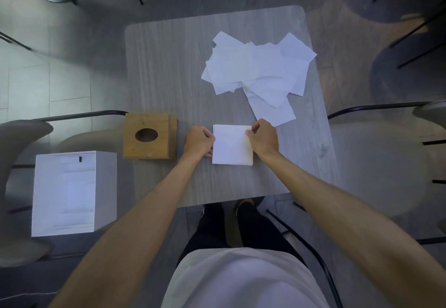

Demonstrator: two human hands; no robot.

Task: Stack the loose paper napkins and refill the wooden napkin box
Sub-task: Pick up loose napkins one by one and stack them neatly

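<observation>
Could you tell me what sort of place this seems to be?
Probably a café or canteen: a small table ringed by metal-framed chairs, a wooden napkin box and loose paper napkins on it.

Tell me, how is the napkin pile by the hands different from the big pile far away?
The near stack is tidy, edges lined up; the far pile is scattered, napkins pointing every way. The near stack is small; the far pile spreads much wider. The left hand and right hand hold the near stack's sides; nothing touches the far pile. Both are white paper napkins on the grey table.
</observation>
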